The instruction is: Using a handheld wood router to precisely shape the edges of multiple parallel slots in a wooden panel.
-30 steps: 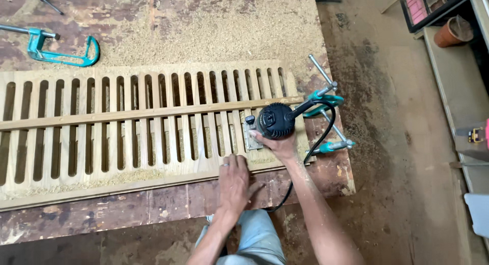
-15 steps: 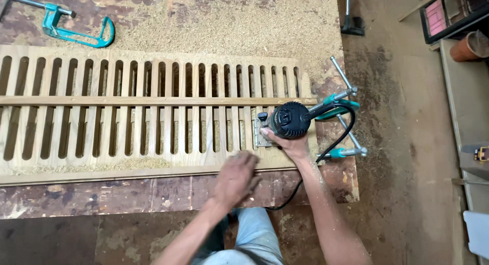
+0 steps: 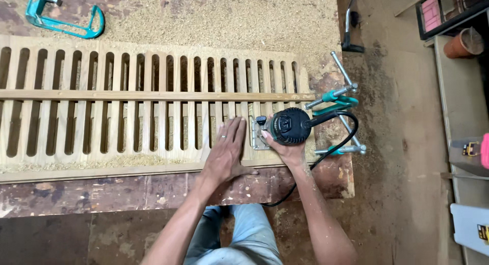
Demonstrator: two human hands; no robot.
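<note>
The right hand (image 3: 286,149) clenches its grip round the black router (image 3: 289,126), which stands on the slotted wooden panel (image 3: 127,117) at its right end. The left hand (image 3: 227,152), released and flat, presses the panel just left of the router. The pale panel runs long leftward, across the counter (image 3: 127,193), its slots dusted with shavings.

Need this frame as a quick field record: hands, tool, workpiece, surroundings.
left hand: flat on slatted wooden panel, fingers spread
right hand: gripping black router
router: standing on panel's right end, cord looping right
clamps: teal, at panel's right edge
spare clamp: lying top left
bench: worn, sawdust beyond the panel
</note>
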